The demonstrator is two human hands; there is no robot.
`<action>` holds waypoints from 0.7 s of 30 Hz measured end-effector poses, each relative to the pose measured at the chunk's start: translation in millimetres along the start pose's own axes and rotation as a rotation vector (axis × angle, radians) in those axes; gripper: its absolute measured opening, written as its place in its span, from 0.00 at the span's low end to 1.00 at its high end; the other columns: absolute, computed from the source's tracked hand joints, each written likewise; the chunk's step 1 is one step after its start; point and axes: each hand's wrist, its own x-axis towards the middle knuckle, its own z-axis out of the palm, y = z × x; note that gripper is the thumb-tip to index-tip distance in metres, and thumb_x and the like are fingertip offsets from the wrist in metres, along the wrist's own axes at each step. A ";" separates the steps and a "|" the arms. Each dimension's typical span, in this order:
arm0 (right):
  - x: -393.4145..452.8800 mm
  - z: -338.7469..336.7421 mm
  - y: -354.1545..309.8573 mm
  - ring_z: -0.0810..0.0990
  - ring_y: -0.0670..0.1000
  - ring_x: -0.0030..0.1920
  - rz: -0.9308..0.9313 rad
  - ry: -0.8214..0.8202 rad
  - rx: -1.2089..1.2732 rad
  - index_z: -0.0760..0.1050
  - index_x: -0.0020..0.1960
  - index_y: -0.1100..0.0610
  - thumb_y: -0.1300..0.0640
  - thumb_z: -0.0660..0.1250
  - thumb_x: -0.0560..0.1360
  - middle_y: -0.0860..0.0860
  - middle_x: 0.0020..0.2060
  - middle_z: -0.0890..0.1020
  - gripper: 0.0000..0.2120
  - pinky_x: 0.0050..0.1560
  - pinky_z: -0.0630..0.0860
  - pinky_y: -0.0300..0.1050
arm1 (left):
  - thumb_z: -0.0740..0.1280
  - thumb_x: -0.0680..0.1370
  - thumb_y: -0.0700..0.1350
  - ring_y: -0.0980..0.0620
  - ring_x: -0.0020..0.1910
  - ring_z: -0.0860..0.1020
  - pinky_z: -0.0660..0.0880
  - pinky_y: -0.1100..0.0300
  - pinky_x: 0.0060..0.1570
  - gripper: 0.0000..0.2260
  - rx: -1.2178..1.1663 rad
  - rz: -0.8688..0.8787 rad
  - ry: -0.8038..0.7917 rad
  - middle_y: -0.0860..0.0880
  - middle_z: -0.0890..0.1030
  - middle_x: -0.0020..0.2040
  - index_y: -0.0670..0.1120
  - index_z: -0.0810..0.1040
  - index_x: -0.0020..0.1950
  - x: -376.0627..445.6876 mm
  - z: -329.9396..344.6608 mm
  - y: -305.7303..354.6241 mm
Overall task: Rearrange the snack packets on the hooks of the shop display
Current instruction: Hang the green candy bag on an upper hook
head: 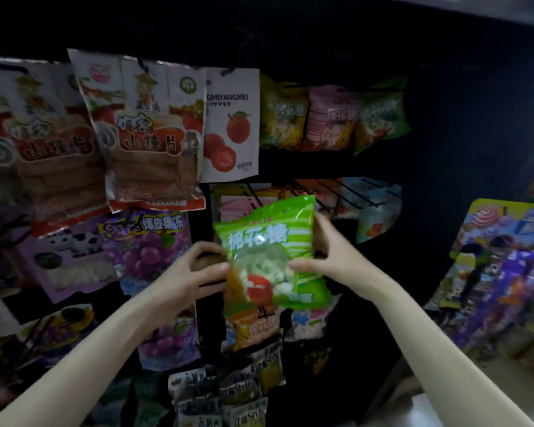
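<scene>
The green marshmallow packet (269, 257) is held in front of the display, off any hook, between both hands. The left hand (195, 269) pinches its left edge, thumb on the front; the right hand (324, 257) clamps the right edge, fingers (319, 223) curled behind. It is judged light, puffy and soft, its film slippery; the flat top seal would give the firmest hold for hooking. Through its clear window, pale marshmallow pieces are seen. Just above the fingers, bare black hooks (346, 192) project. Left of the left hand hangs a purple grape jelly packet (148, 241); higher up, hawthorn slice packets (148, 140).
</scene>
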 end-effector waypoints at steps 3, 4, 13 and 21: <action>1.3 -24.6 -14.3 0.76 0.51 0.60 -0.012 0.261 0.203 0.58 0.73 0.48 0.46 0.77 0.63 0.52 0.63 0.74 0.45 0.58 0.76 0.48 | 0.79 0.58 0.57 0.52 0.57 0.79 0.77 0.60 0.48 0.29 0.041 0.154 -0.104 0.53 0.79 0.58 0.57 0.76 0.57 6.0 20.1 35.9; 4.4 -31.7 -19.5 0.76 0.52 0.61 -0.020 0.356 0.209 0.58 0.73 0.49 0.45 0.74 0.66 0.54 0.63 0.73 0.41 0.59 0.75 0.51 | 0.77 0.62 0.55 0.54 0.58 0.78 0.77 0.61 0.47 0.26 0.071 0.208 -0.119 0.55 0.79 0.58 0.57 0.75 0.59 11.4 32.0 48.1; 8.6 -107.6 -19.2 0.59 0.49 0.74 -0.138 0.517 -0.148 0.44 0.75 0.42 0.30 0.72 0.55 0.47 0.75 0.56 0.58 0.71 0.61 0.56 | 0.71 0.71 0.56 0.55 0.66 0.69 0.71 0.54 0.63 0.27 0.469 0.463 -0.150 0.54 0.66 0.67 0.69 0.64 0.65 87.6 135.8 99.3; 17.2 -221.2 16.8 0.55 0.50 0.75 -0.276 0.684 -0.324 0.42 0.71 0.37 0.31 0.72 0.58 0.48 0.75 0.53 0.52 0.72 0.59 0.58 | 0.68 0.76 0.45 0.64 0.68 0.62 0.64 0.60 0.67 0.27 0.539 0.646 -0.095 0.62 0.64 0.69 0.61 0.61 0.70 170.0 239.5 90.6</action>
